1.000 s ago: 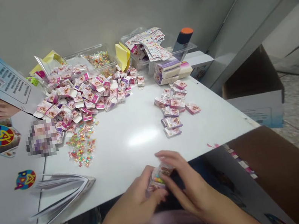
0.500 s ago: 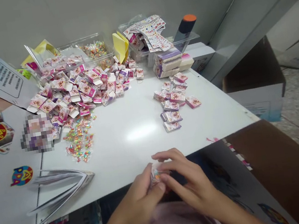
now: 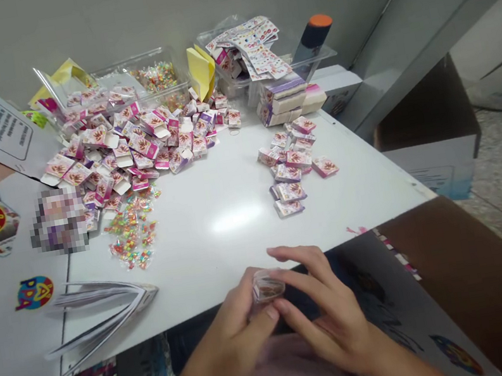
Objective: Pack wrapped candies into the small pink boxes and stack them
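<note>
My left hand (image 3: 235,325) is closed on a small box (image 3: 267,286) just past the table's front edge, with its end facing up. The fingertips of my right hand (image 3: 330,303) touch the box's right side, the index finger at its rim and the thumb lower down. Its other fingers are spread. On the white table (image 3: 199,222), several small pink and purple boxes (image 3: 287,172) sit in a loose group to the right. Bags of colourful beads (image 3: 134,239) lie to the left, beside a large heap of boxes (image 3: 142,145).
At the back stand clear trays (image 3: 160,78), sticker sheets (image 3: 253,46), a yellow paper (image 3: 201,73), stacked cards (image 3: 284,99) and a dark bottle with an orange cap (image 3: 313,39). An open booklet (image 3: 107,308) is front left. Brown cartons (image 3: 489,263) flank the table's right side.
The colourful contents seen at the box's end are no longer visible; a clear or pale flap and darker interior show there. My right fingers have shifted slightly right.
</note>
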The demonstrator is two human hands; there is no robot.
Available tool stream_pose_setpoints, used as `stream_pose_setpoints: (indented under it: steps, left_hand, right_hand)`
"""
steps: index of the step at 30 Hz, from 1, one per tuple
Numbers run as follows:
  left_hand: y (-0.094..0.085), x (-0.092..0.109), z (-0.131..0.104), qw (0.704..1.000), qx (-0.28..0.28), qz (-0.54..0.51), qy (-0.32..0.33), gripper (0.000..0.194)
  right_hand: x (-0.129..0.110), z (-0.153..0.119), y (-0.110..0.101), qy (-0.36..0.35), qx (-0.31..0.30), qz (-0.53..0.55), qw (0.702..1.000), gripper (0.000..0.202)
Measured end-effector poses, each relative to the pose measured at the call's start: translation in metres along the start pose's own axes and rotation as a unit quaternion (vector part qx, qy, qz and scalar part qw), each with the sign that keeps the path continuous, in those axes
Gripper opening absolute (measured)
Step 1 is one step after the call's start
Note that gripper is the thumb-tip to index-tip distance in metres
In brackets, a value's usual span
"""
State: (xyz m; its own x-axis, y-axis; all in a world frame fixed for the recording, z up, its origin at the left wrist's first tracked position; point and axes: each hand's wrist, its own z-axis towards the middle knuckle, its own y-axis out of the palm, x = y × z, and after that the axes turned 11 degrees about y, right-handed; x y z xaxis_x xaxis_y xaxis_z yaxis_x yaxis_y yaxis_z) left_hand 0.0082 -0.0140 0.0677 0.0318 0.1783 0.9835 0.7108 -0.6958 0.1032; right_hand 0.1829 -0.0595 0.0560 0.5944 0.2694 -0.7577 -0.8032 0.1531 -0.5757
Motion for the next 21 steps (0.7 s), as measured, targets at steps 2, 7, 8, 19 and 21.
stream_pose_setpoints:
  steps: [2, 7, 8, 19, 21]
  left_hand:
    - [0.000, -0.004, -0.001, 1.000, 0.018, 0.017, 0.006, 0.042]
    - [0.002, -0.015, 0.006, 0.994, 0.041, 0.100, 0.015, 0.037]
    - [0.001, -0.017, 0.009, 0.992, 0.045, 0.117, 0.021, 0.033]
    - [-0.004, -0.041, 0.027, 0.951, 0.100, 0.283, 0.070, 0.013]
    - [-0.005, -0.040, 0.029, 0.960, 0.090, 0.257, 0.064, 0.014]
  right_hand:
    - [0.004, -0.001, 0.003, -0.019, 0.008, -0.035, 0.999, 0.050]
    - [0.007, 0.001, 0.003, -0.034, -0.024, -0.079, 0.996, 0.047]
    - [0.006, 0.001, 0.001, -0.024, -0.030, -0.062, 0.997, 0.039]
    - [0.008, 0.015, 0.006, 0.078, -0.135, 0.100, 0.983, 0.018]
    - [0.008, 0.019, 0.008, 0.088, -0.136, 0.099, 0.982, 0.018]
